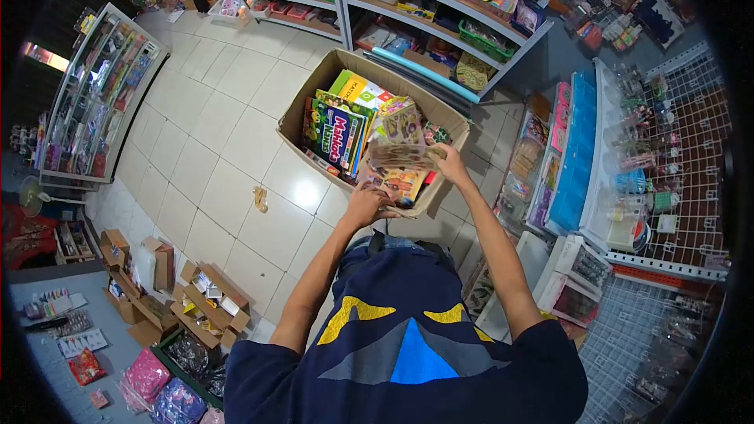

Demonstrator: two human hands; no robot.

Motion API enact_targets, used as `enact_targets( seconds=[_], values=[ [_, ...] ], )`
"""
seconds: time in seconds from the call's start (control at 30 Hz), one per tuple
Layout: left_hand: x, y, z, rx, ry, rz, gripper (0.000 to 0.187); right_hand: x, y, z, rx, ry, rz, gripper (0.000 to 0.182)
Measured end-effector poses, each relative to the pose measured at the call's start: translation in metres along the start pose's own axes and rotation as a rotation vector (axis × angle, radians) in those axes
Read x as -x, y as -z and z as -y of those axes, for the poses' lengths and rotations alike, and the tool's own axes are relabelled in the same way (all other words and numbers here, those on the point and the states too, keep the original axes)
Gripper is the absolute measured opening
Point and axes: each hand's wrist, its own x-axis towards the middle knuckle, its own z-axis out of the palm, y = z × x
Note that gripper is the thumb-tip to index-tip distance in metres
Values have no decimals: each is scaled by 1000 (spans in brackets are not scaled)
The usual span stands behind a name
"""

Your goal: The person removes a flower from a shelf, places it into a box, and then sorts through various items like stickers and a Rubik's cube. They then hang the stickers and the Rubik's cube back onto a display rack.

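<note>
The wearer's navy shirt (369, 377), printed with yellow, grey and blue shapes, occupies the near position. Forward of it, the left hand (367, 206) is located at the near long edge of a cardboard carton (314, 78), toward the near corner. Its fingers are bent over an orange illustrated item (399, 182) inside that corner; whether they are closed on it or only rest against it cannot be told. The right hand (449, 165) is located at the right short edge of the carton. Its thumb and fingers are closed on the right end of a brown patterned pack (407, 158), which is raised and tilted above the contents, between the two hands.

The carton stands on the tiled floor (212, 141), top open. Along its near long edge, toward the left corner, a stack of books is seated; the dark blue cover (338, 137) reads "Mahkota" in large white letters, with a second line below not clearly legible. Toward the far corner lies a yellow-green book (357, 88) marked "MATC", the remainder unreadable. A pale patterned box (402, 126) lies mid-carton, beyond the raised pack.

Beyond the far long edge, light blue rolls (428, 77) lie in front of a metal shelf unit (342, 0) stocked with trays and packaged goods; their labels are too small to read.
</note>
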Motion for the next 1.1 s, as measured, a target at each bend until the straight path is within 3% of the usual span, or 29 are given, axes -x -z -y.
enact_targets(
  seconds=[0.1, 0.2, 0.23, 0.33, 0.63, 0.73, 0.9, 1.0, 1.1],
  values=[
    [0, 3, -1, 6, -17, -32, 40, -12, 7, -17, -146, -4, -31, 34],
    [1, -1, 2, -1, -9, -26, 39, 8, 28, 48, -679, -433, -171, 42],
    [1, -1, 2, -2, -13, -26, 39, 4, 27, 36, -806, -468, -235, 49],
    [0, 3, 1, 0, -3, 15, 40, -2, 33, 18, -913, -486, -112, 48],
    [0, 6, -1, 0, -21, -6, 42, -24, 8, -1, -612, -450, -191, 36],
    [1, 8, -3, 14, -13, -10, 41, -46, -2, -18, -16, -303, -176, 43],
    [-1, -6, 5, 1, 0, -29, 38, -56, -18, -14, 331, -394, -141, 40],
    [1, -6, 6, 28, -12, -46, 40, -59, -8, 21, 372, -358, 94, 49],
    [0, 0, 4, 61, -29, -55, 44, -91, -34, -31, 379, -320, 11, 53]
  ],
)
